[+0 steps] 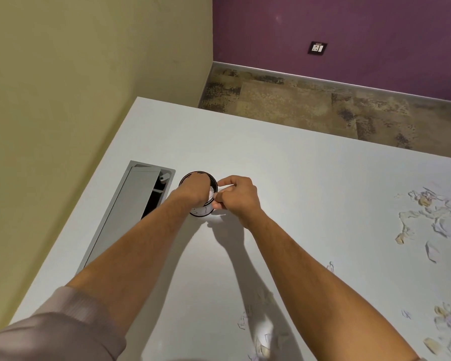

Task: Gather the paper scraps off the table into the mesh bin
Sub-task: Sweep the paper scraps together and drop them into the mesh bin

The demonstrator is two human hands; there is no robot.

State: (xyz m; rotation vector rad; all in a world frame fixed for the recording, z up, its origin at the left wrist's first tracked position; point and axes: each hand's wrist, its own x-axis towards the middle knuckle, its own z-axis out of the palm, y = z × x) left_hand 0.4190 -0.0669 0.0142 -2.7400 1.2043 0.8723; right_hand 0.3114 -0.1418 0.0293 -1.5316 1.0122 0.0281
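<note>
Left hand (193,190) plunged into small round black mesh bin (199,175) near white worktop's (284,162) left edge, fingers hidden, grip unclear, right hand (238,195) fingers curled gripping its rim, torn white paper scraps (427,212) strewn along right edge

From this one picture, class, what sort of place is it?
Probably an office or meeting room: a large white table with a built-in cable hatch, carpet tiles on the floor, and a wall socket low on the purple wall.
</note>
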